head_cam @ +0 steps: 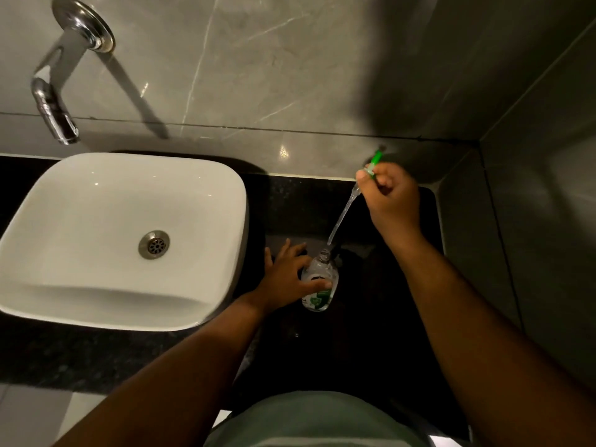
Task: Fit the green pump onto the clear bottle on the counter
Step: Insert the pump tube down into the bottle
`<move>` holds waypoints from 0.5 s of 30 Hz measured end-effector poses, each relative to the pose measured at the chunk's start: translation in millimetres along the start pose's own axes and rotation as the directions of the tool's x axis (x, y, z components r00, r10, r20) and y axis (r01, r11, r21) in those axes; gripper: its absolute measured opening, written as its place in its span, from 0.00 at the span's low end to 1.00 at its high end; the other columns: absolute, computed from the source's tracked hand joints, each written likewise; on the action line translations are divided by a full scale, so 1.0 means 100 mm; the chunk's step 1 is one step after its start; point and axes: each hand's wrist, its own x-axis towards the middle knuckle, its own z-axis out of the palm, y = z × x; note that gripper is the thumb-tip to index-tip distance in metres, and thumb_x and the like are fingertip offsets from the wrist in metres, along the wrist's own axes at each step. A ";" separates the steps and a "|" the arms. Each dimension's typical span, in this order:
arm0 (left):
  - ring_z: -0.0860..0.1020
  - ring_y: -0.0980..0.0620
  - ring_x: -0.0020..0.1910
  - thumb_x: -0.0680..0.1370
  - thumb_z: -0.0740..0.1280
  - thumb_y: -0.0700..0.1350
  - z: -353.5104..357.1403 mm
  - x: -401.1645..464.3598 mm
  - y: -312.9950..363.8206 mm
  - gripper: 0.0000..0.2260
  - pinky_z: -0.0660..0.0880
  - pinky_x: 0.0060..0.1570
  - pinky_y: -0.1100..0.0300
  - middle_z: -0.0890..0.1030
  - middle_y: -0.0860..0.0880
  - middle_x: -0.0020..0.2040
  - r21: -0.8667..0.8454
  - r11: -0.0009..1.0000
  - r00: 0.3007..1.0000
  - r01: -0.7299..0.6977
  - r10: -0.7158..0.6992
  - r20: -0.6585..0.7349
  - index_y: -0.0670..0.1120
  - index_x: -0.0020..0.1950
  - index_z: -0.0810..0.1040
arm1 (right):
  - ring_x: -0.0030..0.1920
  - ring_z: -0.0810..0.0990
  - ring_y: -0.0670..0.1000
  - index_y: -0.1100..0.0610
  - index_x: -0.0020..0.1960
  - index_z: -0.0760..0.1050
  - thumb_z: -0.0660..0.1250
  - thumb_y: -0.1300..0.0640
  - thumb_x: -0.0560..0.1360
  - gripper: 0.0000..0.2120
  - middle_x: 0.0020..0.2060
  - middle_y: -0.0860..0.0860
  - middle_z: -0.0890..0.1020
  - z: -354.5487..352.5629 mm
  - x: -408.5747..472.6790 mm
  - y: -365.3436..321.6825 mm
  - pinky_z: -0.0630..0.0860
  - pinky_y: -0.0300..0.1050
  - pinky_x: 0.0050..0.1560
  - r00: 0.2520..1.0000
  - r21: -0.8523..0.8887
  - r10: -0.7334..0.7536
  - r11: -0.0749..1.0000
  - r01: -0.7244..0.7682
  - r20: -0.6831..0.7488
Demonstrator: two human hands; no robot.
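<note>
On the dark counter [371, 201] beside the sink [122, 240], the left hand [287, 279] wraps the clear bottle [319, 282]. The right hand [392, 195] pinches the green pump [374, 162], its tube tip just above the open neck. It still needs pushing in and fastening.

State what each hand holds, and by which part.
Right hand holds the green pump at its head, tube hanging down. Left hand grips the clear bottle around its body.
</note>
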 end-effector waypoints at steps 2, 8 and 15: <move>0.44 0.58 0.75 0.65 0.62 0.77 0.00 0.01 0.00 0.33 0.24 0.63 0.44 0.60 0.54 0.76 0.033 0.999 1.000 -0.010 0.010 -0.002 0.57 0.60 0.77 | 0.32 0.75 0.40 0.47 0.40 0.72 0.70 0.48 0.72 0.07 0.32 0.42 0.76 0.03 -0.06 0.04 0.71 0.34 0.34 1.000 -0.061 -0.007 0.998 0.008 0.011; 0.43 0.56 0.75 0.65 0.58 0.79 -0.01 0.02 0.04 0.38 0.24 0.64 0.40 0.59 0.53 0.76 0.089 0.996 1.000 -0.027 0.026 0.016 0.56 0.64 0.75 | 0.39 0.80 0.51 0.49 0.46 0.76 0.70 0.48 0.73 0.06 0.38 0.49 0.81 0.06 -0.21 0.17 0.76 0.44 0.40 0.998 -0.121 -0.007 0.993 0.014 0.058; 0.43 0.55 0.76 0.65 0.59 0.79 -0.04 0.01 0.10 0.38 0.25 0.64 0.38 0.58 0.53 0.77 0.071 0.997 0.999 -0.027 0.025 0.027 0.55 0.64 0.75 | 0.42 0.80 0.51 0.55 0.50 0.78 0.69 0.50 0.74 0.10 0.42 0.52 0.82 0.06 -0.28 0.22 0.77 0.44 0.41 0.994 -0.146 -0.017 0.989 0.032 0.107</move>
